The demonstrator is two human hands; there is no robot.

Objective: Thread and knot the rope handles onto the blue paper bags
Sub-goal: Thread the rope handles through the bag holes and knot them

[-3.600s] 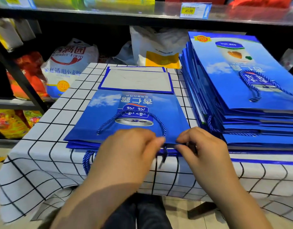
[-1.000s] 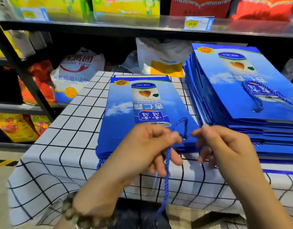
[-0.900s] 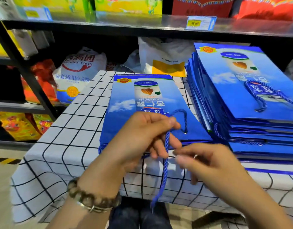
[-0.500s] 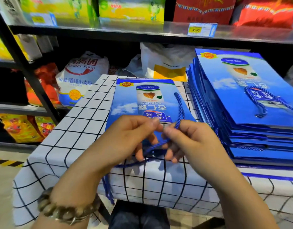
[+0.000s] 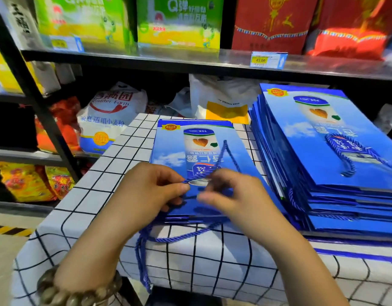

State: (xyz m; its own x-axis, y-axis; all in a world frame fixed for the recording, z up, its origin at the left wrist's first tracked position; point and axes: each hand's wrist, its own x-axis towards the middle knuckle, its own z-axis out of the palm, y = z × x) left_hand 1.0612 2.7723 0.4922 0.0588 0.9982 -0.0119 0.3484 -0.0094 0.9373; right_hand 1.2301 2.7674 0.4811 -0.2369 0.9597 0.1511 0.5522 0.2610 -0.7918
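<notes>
Both hands work close together at the near edge of the checked table (image 5: 95,182). Left hand (image 5: 150,191) pinches the blue rope (image 5: 226,153) between thumb and forefinger, probably pinning it so a knot can form. Just beside it, the right hand (image 5: 240,200) is blurred, its fingers curled on the same rope and seemingly drawing the end through. A loop stands up over the blue bag (image 5: 170,151), which lies flat mid-table with its mouth toward the near edge, likely to keep the holes within reach. Spare rope dangles off that edge. Along the right edge sits a stack of bags (image 5: 318,164), the top one already roped, out of the way.
</notes>
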